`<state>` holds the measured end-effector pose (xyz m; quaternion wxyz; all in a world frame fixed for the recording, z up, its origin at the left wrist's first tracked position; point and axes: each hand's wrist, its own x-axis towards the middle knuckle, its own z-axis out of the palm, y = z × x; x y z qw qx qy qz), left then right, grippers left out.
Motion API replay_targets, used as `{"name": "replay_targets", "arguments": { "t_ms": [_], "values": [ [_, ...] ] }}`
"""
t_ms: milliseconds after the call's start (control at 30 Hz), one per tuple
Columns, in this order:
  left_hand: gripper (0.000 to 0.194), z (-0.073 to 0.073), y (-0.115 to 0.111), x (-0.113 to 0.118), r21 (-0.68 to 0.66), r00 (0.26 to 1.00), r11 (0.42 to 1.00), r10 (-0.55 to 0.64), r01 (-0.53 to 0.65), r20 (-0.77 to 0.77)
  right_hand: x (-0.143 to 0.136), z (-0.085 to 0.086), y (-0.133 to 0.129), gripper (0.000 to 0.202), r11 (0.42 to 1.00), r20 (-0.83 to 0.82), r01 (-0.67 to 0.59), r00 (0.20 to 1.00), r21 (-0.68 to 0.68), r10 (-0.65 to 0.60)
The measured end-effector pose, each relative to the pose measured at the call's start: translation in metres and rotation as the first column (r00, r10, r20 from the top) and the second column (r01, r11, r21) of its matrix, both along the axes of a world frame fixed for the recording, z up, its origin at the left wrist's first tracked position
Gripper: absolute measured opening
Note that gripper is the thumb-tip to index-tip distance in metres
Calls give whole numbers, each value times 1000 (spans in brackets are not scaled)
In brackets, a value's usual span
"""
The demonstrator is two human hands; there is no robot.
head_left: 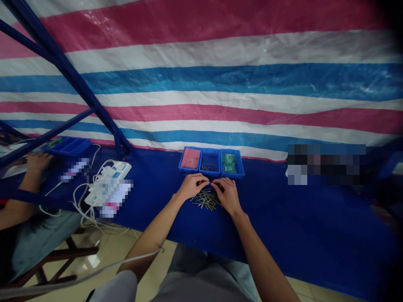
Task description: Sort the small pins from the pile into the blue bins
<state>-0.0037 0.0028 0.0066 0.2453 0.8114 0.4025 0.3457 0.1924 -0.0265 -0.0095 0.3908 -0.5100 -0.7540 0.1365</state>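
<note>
My left hand (192,186) and my right hand (228,193) nearly meet above the blue table, fingers pinched; whatever small thing sits between the fingertips is too tiny to make out. Just below them lies a loose pile of thin yellowish and dark metal pieces (206,199). Behind my hands stand three joined blue bins: the left bin holds a pink block or stack (190,158), the middle one a few small dark pieces (208,167), and the right one green items in clear plastic (229,162).
White power strips (122,169) with tangled cables lie to the left. Farther left, another person's hand (39,161) rests near a blue tray (71,147). Blue metal bars (74,84) cross there. A striped sheet (201,79) hangs behind the table (283,235).
</note>
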Motion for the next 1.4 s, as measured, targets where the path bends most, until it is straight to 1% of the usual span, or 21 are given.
{"name": "replay_targets", "arguments": {
  "t_ms": [133, 267, 400, 533, 600, 700, 833, 1067, 1233, 1400],
  "values": [
    [26, 1, -1, 0, -15, 1000, 1000, 14, -14, 3, -1, 2, 0, 25, 1000, 18, -6, 1000, 1, 6],
    [28, 2, -1, 0, -13, 1000, 1000, 13, -13, 12, -2, 0, 1, 25, 1000, 23, -7, 1000, -3, 7],
    [27, 0, 1, 0, -19, 1000, 1000, 6, -6, 19, -1, -2, 1, 28, 1000, 29, -6, 1000, -17, 6],
    [25, -1, 2, -1, -21, 1000, 1000, 16, -16, 12, 0, 0, 0, 24, 1000, -1, 15, 1000, 2, -15],
    [25, -1, 1, -1, -20, 1000, 1000, 14, -14, 8, 0, 1, 0, 22, 1000, -9, 6, 1000, 12, -6],
    [24, 1, 0, 0, -23, 1000, 1000, 5, -5, 4, 0, -2, 1, 22, 1000, -7, -10, 1000, 22, 10],
    [25, 1, 0, 0, -24, 1000, 1000, 6, -6, 15, 0, -6, 3, 23, 1000, 2, 2, 1000, 17, -2],
    [27, 0, 1, -1, -19, 999, 1000, 1, -1, 35, 0, -1, 2, 29, 1000, 26, 13, 1000, -15, -13],
    [26, -1, 2, -1, -20, 999, 1000, 24, -24, 28, 1, -1, 1, 19, 999, -56, 32, 998, -18, -33],
    [24, 0, 3, -2, -35, 1000, 999, 9, -8, 29, 1, 0, 1, 16, 1000, -51, -3, 999, -22, 2]
  ]
}}
